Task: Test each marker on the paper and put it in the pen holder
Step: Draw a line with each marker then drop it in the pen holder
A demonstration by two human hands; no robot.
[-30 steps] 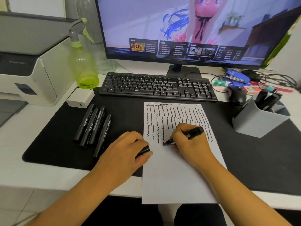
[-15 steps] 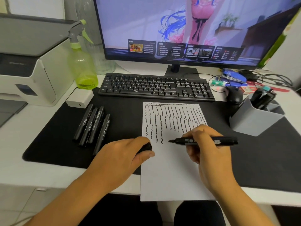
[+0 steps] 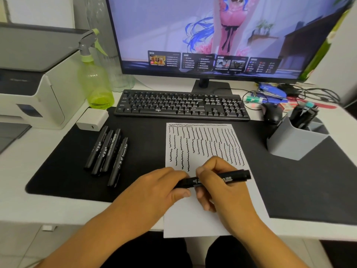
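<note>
Now a black marker (image 3: pixel 222 179) is held nearly level above the lower part of the paper (image 3: pixel 202 215) by both hands. The right hand (image 3: pixel 220 182) is curled around its middle, and the left hand (image 3: pixel 162 188) is closed on its left end. Four more markers (image 3: pixel 108 153) are laid side by side on the black mat (image 3: pixel 144 144), left of the paper. The grey pen holder (image 3: pixel 293 140) is placed to the right, with markers inside.

A white tabletop (image 3: pixel 23 163) carries a wide black desk mat (image 3: pixel 146 132). Behind the mat stands a large black-framed monitor (image 3: pixel 212 35), lit with a pink-and-blue picture. Left of the monitor sits a white and grey printer (image 3: pixel 32 74) against a pale wall (image 3: pixel 42 10). Below the tabletop's front edge, light grey floor tiles (image 3: pixel 19 246) show.
</note>
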